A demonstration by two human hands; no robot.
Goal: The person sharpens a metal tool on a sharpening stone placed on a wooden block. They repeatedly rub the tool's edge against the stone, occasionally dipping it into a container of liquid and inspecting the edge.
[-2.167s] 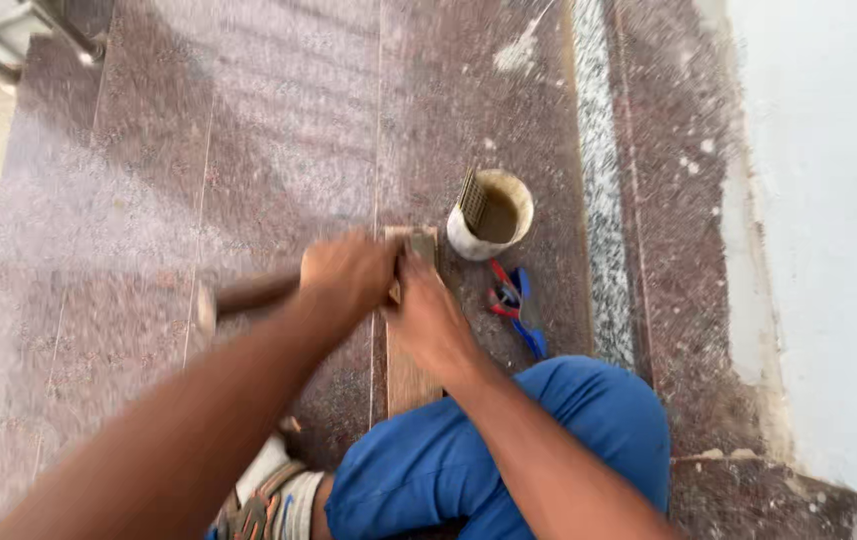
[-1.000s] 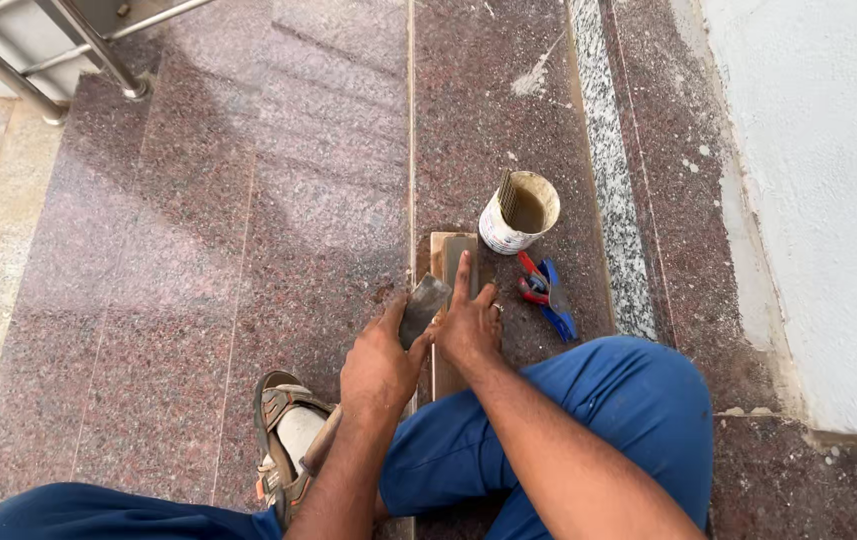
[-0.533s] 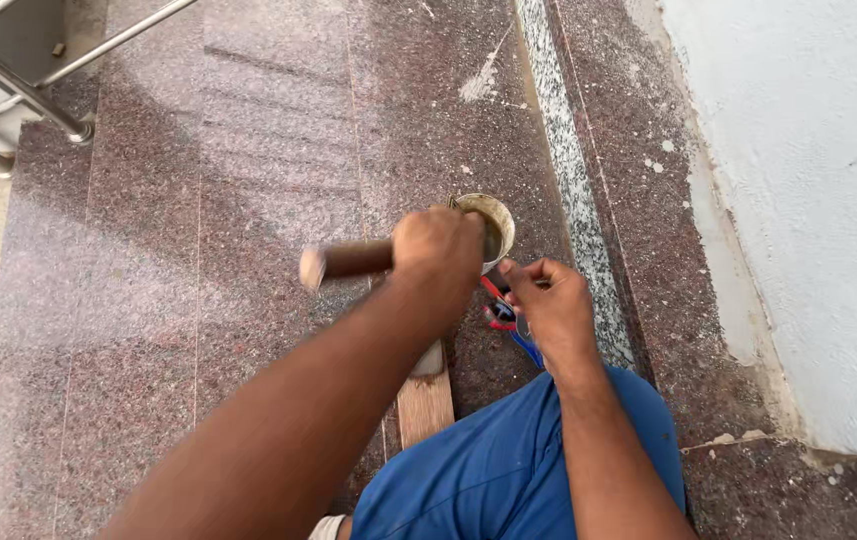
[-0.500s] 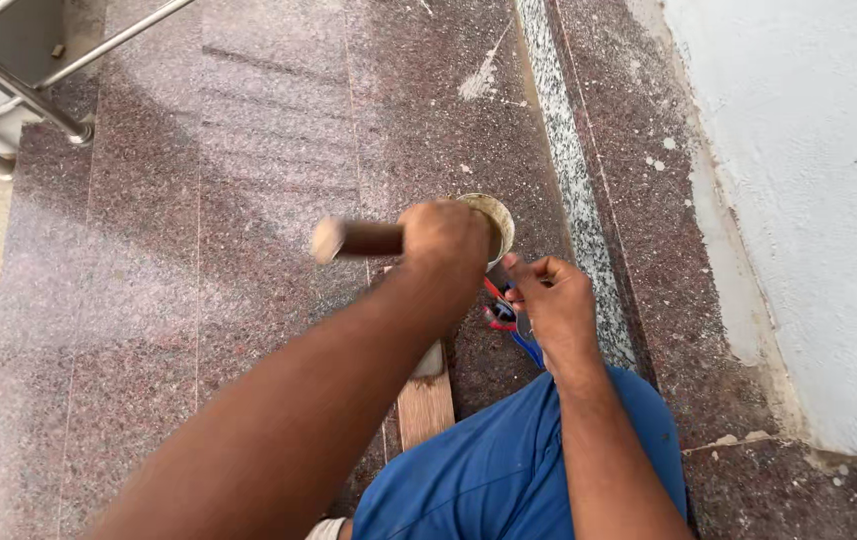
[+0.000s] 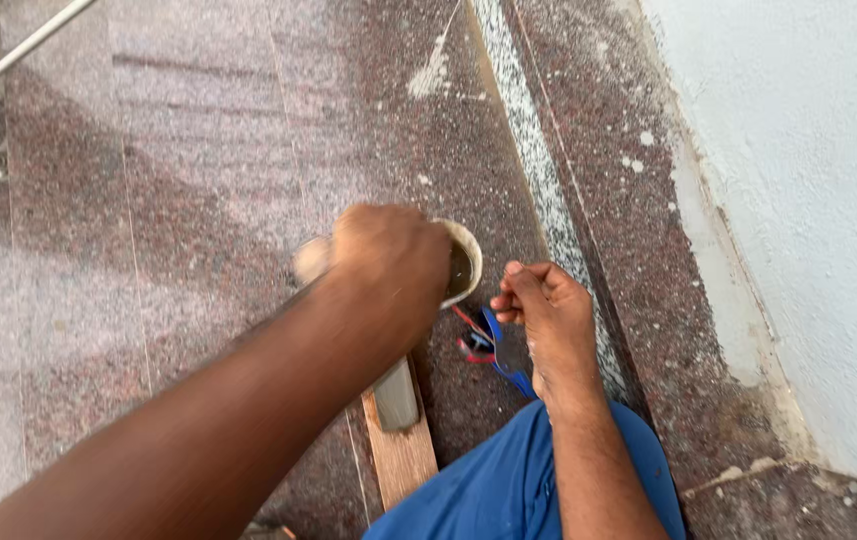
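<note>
Hammer point(image 5: 388, 385), frame centre over the wooden strip point(image 5: 403, 455), is fisted in the left hand point(image 5: 393, 260); a glancing blow risks tipping the cup point(image 5: 463, 265) or hitting the loosely curled, empty right hand point(image 5: 543, 310).

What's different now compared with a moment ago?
The left hand, gripping a wooden-handled tool, has swung from beside the wooden strip up over the small pot. The right hand let go of the strip and moved right, above the red-and-blue pliers. Pot, pliers and strip lie where they were.
</note>
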